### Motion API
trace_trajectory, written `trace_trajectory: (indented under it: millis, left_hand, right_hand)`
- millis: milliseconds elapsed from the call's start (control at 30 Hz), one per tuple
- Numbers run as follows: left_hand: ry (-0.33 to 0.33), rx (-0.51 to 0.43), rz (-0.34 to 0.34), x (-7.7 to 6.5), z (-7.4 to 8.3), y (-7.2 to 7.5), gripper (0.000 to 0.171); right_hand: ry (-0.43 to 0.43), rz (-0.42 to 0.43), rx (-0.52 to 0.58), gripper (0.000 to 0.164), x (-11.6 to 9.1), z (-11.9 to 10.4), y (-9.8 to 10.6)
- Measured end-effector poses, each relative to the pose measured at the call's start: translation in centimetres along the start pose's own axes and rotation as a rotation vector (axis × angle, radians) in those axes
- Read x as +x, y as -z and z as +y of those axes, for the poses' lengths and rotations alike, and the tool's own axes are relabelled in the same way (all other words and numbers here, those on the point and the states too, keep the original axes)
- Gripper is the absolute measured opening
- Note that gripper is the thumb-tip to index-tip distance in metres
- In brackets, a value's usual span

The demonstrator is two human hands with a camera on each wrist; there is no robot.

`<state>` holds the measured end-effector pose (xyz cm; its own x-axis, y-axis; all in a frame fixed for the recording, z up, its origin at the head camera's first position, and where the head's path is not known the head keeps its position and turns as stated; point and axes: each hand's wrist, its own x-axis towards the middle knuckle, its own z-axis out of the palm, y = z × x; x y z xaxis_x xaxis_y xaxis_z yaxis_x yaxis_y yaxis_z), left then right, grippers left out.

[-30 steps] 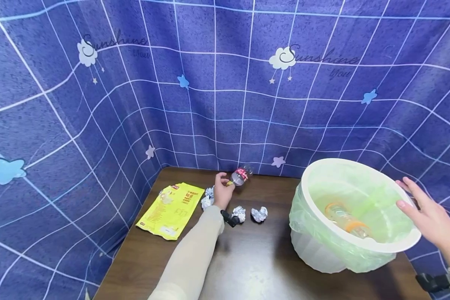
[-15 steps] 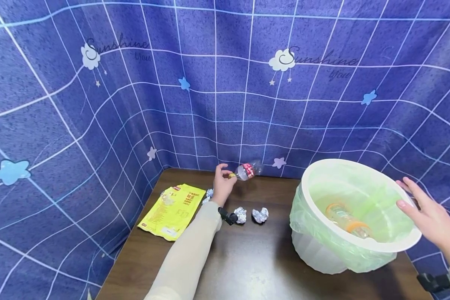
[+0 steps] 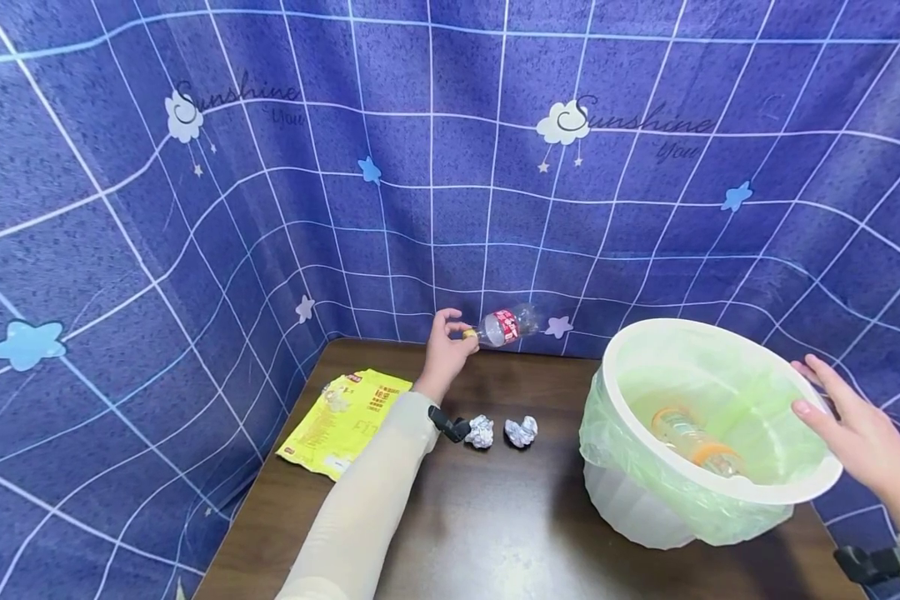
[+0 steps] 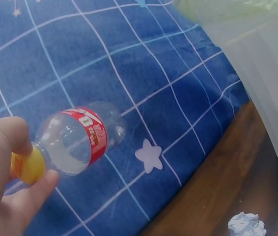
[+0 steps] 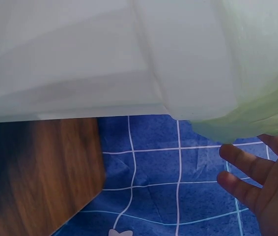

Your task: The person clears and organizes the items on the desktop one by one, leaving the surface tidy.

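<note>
My left hand point(image 3: 447, 350) pinches the yellow cap point(image 4: 29, 164) of a clear plastic bottle point(image 3: 508, 325) with a red label. The bottle is tilted with its base pointing right, raised over the back of the table in front of the curtain. On the right, my right hand point(image 3: 858, 429) lies at the rim of a white trash bin point(image 3: 611, 367) lined with a green bag point(image 5: 276, 113), its fingers extended. Inside the bin is a clear bottle with orange bands point(image 3: 693, 442).
Two crumpled foil balls point(image 3: 521, 432) point(image 3: 480, 432) lie mid-table. A flat yellow package point(image 3: 345, 421) is at the left, partly behind my left forearm. A blue gridded curtain point(image 3: 450, 208) hangs along the back and left of the brown wooden table point(image 3: 495, 517).
My left hand has lifted the bottle by its cap, moving it up and to the right. The crumpled ball beside the yellow package is now hidden by my arm. My right hand stays put.
</note>
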<state>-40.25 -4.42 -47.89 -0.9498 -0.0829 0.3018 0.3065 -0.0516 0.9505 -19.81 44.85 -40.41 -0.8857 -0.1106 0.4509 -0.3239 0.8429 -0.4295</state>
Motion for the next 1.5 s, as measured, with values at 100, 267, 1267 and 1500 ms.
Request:
trace_trajectory:
  millis: [100,267,1267,1500]
  left_hand:
    - [0.015,-0.044,-0.015,0.1,0.9,-0.1,0.051]
    - [0.046,-0.084,-0.037,0.2,2.3,-0.1,0.05]
    - [-0.105,-0.125,-0.256,-1.0,13.9,-5.1,0.047]
    - [-0.142,-0.125,-0.367,-2.8,15.7,-7.2,0.045]
  right_hand:
    - [-0.002,-0.001,0.0,0.067,0.1,-0.1,0.0]
    - [-0.001,-0.001,0.004,0.067,0.2,-0.2,-0.1]
    - [0.016,0.026,0.008,0.065,0.1,0.0,-0.1]
    - [0.004,0.026,0.001,0.064,0.0,0.1,-0.1]
